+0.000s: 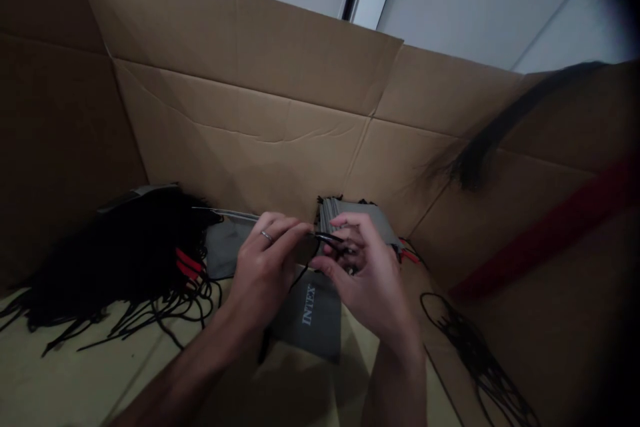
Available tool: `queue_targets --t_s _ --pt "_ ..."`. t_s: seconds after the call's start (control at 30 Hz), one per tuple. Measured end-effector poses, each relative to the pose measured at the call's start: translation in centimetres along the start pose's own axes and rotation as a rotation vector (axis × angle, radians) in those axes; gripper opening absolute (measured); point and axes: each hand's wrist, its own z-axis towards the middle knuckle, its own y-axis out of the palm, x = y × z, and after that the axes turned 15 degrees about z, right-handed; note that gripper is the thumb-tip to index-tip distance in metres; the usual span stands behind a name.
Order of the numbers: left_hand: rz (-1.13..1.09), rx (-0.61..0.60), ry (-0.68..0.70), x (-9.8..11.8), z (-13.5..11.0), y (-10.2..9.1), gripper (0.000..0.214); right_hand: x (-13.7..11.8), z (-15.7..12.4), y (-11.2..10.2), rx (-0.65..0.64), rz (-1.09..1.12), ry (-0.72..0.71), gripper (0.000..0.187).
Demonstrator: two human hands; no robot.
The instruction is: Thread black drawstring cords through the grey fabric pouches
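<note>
My left hand (267,260), with a ring on one finger, pinches the end of a thin black cord (327,237). My right hand (367,273) is curled close beside it and holds the same cord from the other side. Both hands hover just above a grey fabric pouch (315,317) printed with white INTEX lettering, which lies flat on the surface; the cord hangs down towards it. Behind the right hand stands a stack of grey pouches (357,217).
Tall cardboard walls (280,127) close in the space on the left, back and right. A heap of black cords with red toggles (145,253) lies at the left. More loose black cords (475,353) trail at the lower right. A red strip (550,233) crosses the right wall.
</note>
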Motion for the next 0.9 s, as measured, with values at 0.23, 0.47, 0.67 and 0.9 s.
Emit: queue_targets --t_s 0.23,0.47,0.67,0.9 --pt "0.017 0.014 -0.009 0.0 0.0 0.1 0.03 -0.2 -0.2 0.0 0.155 -0.109 -0.068 0.011" --pt "0.04 0.03 -0.01 0.3 -0.1 0.3 0.032 -0.5 -0.3 -0.3 0.17 -0.17 -0.033 0.013" --pt "0.019 0.043 0.028 -0.1 -0.5 0.9 0.034 -0.8 -0.5 -0.1 0.181 -0.122 0.048 0.016" --pt "0.005 0.038 0.048 -0.2 -0.5 1.1 0.034 -1.3 -0.9 0.1 0.253 -0.165 0.065 0.015"
